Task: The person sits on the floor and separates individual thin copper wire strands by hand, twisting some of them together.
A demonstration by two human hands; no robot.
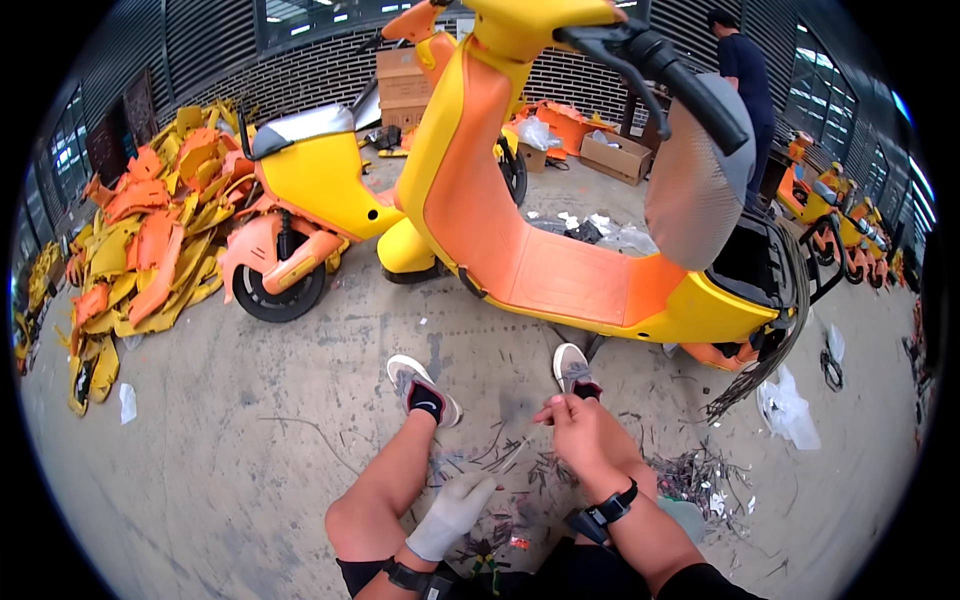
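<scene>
My left hand, in a pale glove, is low between my knees. Its fingers are closed on a thin pale strand that slants up from the fingertips; its exact kind is unclear. To the right and a little higher is my bare right hand, fingers pinched together. Whatever it may grip is too small to make out. Beyond my feet stands a yellow and orange scooter with its grey seat tipped up. A bundle of dark strands hangs over the scooter's rear end.
Dark thin scraps litter the floor around my feet. Pliers-like handles show near my lap. A second scooter and heaped body panels are at left. Cardboard boxes and a person in dark clothes are behind.
</scene>
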